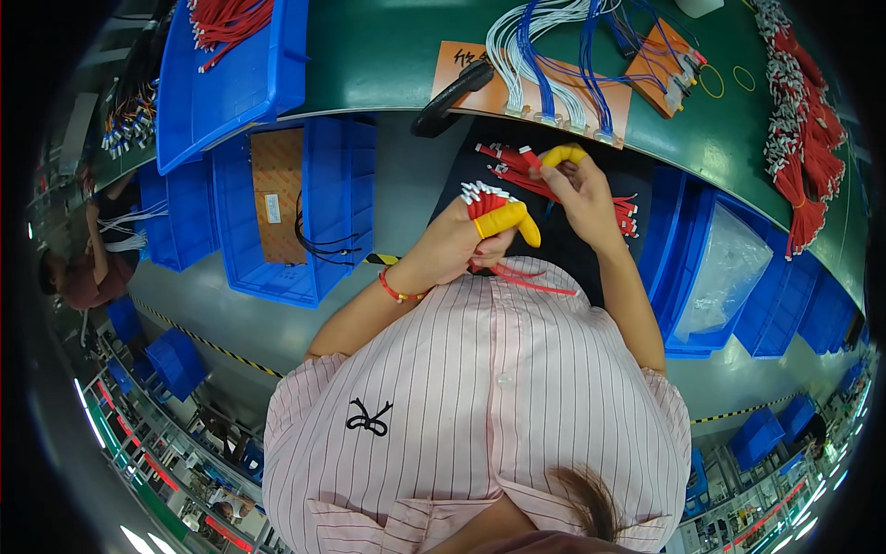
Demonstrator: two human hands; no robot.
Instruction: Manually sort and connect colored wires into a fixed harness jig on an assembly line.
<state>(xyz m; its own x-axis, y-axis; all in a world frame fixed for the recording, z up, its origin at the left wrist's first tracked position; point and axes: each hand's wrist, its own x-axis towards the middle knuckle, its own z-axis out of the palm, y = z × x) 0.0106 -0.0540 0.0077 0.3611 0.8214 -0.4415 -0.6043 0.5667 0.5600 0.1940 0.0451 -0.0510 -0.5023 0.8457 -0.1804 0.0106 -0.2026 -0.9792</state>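
My left hand [475, 233] is closed round a bundle of red wires [486, 199] with white connector ends at the top. A yellow finger cot covers its thumb or finger, and loose red tails hang out below the fist. My right hand [580, 185], with a yellow cot on a finger, pinches a red wire [532, 162] with a white tip. Further red wires [509, 175] with white connectors lie across my dark lap beneath both hands, and some ends [628, 214] stick out right of my right wrist.
A green bench [388, 65] carries an orange board [457, 69] with white and blue cables, a second orange block [660, 69], and red wire bundles [801, 166] at right. Blue bins [323, 198] stand under it on both sides. A person [92, 268] sits at far left.
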